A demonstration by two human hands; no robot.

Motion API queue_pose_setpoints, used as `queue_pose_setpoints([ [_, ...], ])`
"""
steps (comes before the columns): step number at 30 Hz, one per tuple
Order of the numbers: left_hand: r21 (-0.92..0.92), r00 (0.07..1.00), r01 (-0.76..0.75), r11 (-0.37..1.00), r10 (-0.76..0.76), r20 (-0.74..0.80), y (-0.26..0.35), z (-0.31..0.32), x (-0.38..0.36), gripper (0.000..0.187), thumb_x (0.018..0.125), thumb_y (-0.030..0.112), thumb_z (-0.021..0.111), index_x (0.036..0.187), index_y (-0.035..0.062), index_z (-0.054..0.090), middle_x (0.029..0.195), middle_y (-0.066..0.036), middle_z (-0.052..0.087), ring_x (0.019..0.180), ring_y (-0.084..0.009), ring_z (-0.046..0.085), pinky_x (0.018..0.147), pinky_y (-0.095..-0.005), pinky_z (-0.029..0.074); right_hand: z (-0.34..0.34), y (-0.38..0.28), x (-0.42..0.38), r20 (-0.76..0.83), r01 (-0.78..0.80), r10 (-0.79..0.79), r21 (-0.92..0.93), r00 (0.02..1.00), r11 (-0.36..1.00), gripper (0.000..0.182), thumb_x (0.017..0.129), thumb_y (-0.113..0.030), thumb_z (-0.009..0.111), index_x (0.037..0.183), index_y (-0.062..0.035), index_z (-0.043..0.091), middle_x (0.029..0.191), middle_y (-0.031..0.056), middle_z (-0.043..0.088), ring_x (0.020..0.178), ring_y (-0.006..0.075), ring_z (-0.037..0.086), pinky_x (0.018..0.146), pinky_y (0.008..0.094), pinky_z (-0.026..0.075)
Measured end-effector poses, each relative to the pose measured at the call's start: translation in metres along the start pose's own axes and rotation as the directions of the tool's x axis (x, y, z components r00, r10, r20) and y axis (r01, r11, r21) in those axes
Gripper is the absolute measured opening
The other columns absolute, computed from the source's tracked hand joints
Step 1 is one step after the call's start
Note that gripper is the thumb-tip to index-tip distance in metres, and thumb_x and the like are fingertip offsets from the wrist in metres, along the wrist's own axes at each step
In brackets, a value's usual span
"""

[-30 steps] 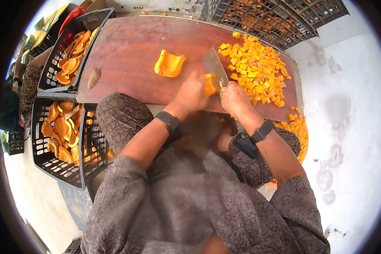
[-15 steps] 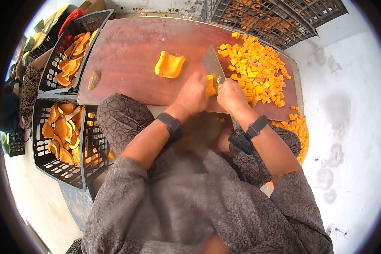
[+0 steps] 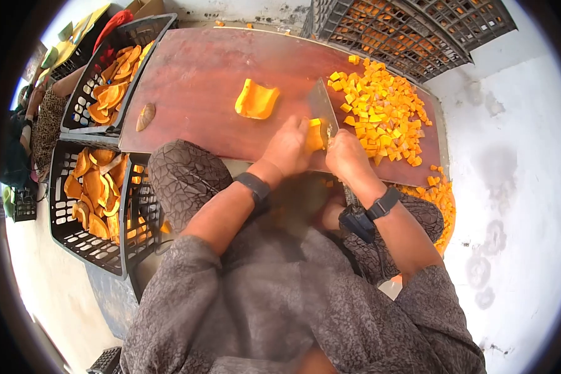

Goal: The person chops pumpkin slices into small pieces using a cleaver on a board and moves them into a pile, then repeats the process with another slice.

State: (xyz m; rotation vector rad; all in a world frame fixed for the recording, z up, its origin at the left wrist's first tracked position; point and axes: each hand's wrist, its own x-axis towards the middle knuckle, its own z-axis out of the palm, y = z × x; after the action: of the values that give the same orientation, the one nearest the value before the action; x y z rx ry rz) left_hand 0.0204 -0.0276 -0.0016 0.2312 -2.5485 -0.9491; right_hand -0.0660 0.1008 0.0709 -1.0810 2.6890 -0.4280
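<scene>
My right hand (image 3: 348, 153) is closed round the handle of a broad-bladed knife (image 3: 322, 103), whose blade points away from me over the reddish board (image 3: 193, 81). Just left of the blade, my left hand (image 3: 288, 148) grips a piece of orange pumpkin (image 3: 315, 135) against the board's near edge. Beyond my left hand lies a larger curved pumpkin slab (image 3: 257, 100), touched by neither hand. Right of the knife, a heap of diced pumpkin (image 3: 386, 112) covers that end of the board. My fingers hide the knife's handle.
Two black crates, one upper (image 3: 65, 118) and one lower (image 3: 123, 249), hold pumpkin pieces at the left. More crates (image 3: 417, 65) stand behind the board by the white wall (image 3: 511, 156). Diced pumpkin (image 3: 442, 202) also lies below the board's right end. Another person's arm (image 3: 65, 84) shows far left.
The whole view has shifted slightly, with board and crates sitting a little further right and lower. Both hands keep their grip on the knife and the pumpkin piece.
</scene>
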Motion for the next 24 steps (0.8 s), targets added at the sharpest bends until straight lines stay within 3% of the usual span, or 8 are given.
queue_pose_setpoints([
  [3,-0.012,0.996,0.075,0.997,-0.074,0.048,0.006,-0.002,0.006,0.065,0.072,0.013,0.068,0.129,-0.0083,0.045,0.112,-0.027,0.050,0.101,-0.0453,0.055,0.088,-0.0465,0.048,0.003,0.003,0.004,-0.022,-0.049,0.048,-0.025,0.999,0.999,0.022,0.091,-0.016,0.054,0.090,0.0062,0.058,0.088,0.0303,0.064,0.088,0.0460,0.062,0.077,0.0504,0.050],
  [9,0.013,0.998,0.032,0.999,-0.032,0.056,0.000,0.001,0.010,0.066,0.071,0.013,0.069,0.127,-0.0112,0.045,0.114,-0.027,0.050,0.103,-0.0445,0.055,0.089,-0.0456,0.048,0.018,0.003,0.020,-0.139,-0.025,0.018,-0.048,0.990,0.999,0.017,0.089,-0.014,0.054,0.090,0.0018,0.059,0.088,0.0266,0.066,0.087,0.0426,0.064,0.077,0.0496,0.051],
  [13,0.031,0.998,0.057,0.998,-0.057,0.029,-0.006,0.002,0.007,0.066,0.071,0.015,0.071,0.127,-0.0102,0.046,0.115,-0.027,0.050,0.104,-0.0444,0.054,0.088,-0.0455,0.049,0.017,-0.004,0.027,-0.131,-0.031,0.024,-0.047,0.991,0.998,0.019,0.089,-0.015,0.054,0.091,0.0025,0.059,0.090,0.0267,0.066,0.088,0.0418,0.064,0.077,0.0488,0.051],
  [15,-0.070,0.997,0.071,0.995,-0.073,-0.029,-0.009,0.004,0.010,0.069,0.071,0.018,0.073,0.129,-0.0081,0.046,0.116,-0.027,0.049,0.107,-0.0448,0.053,0.090,-0.0455,0.048,0.009,0.004,0.026,-0.101,-0.126,0.129,0.038,0.986,0.991,0.021,0.086,-0.014,0.052,0.093,0.0040,0.061,0.090,0.0265,0.067,0.089,0.0421,0.065,0.078,0.0497,0.051],
  [18,-0.048,0.987,0.158,0.986,-0.157,0.030,-0.008,0.004,0.016,0.073,0.071,0.021,0.075,0.132,-0.0056,0.044,0.117,-0.028,0.049,0.108,-0.0453,0.053,0.091,-0.0455,0.048,-0.002,0.017,0.015,-0.042,-0.147,0.153,0.120,0.987,0.982,0.025,0.087,-0.016,0.051,0.091,0.0061,0.061,0.088,0.0289,0.065,0.089,0.0440,0.064,0.078,0.0510,0.050],
  [21,-0.066,0.991,0.135,0.989,-0.135,0.005,-0.005,0.002,0.014,0.076,0.072,0.022,0.075,0.135,-0.0046,0.041,0.117,-0.028,0.049,0.107,-0.0455,0.053,0.091,-0.0453,0.048,-0.010,0.026,0.003,-0.124,-0.165,0.189,0.181,0.974,0.970,0.029,0.088,-0.020,0.052,0.091,0.0068,0.062,0.085,0.0306,0.064,0.088,0.0454,0.063,0.077,0.0519,0.049],
  [24,-0.106,0.989,0.142,0.984,-0.146,-0.030,0.000,-0.001,0.014,0.072,0.073,0.020,0.074,0.133,-0.0029,0.042,0.116,-0.028,0.049,0.107,-0.0456,0.053,0.091,-0.0454,0.048,-0.028,0.020,-0.009,-0.097,-0.153,0.172,0.177,0.980,0.972,0.030,0.089,-0.022,0.052,0.089,0.0067,0.061,0.084,0.0306,0.064,0.086,0.0460,0.063,0.076,0.0522,0.049],
])
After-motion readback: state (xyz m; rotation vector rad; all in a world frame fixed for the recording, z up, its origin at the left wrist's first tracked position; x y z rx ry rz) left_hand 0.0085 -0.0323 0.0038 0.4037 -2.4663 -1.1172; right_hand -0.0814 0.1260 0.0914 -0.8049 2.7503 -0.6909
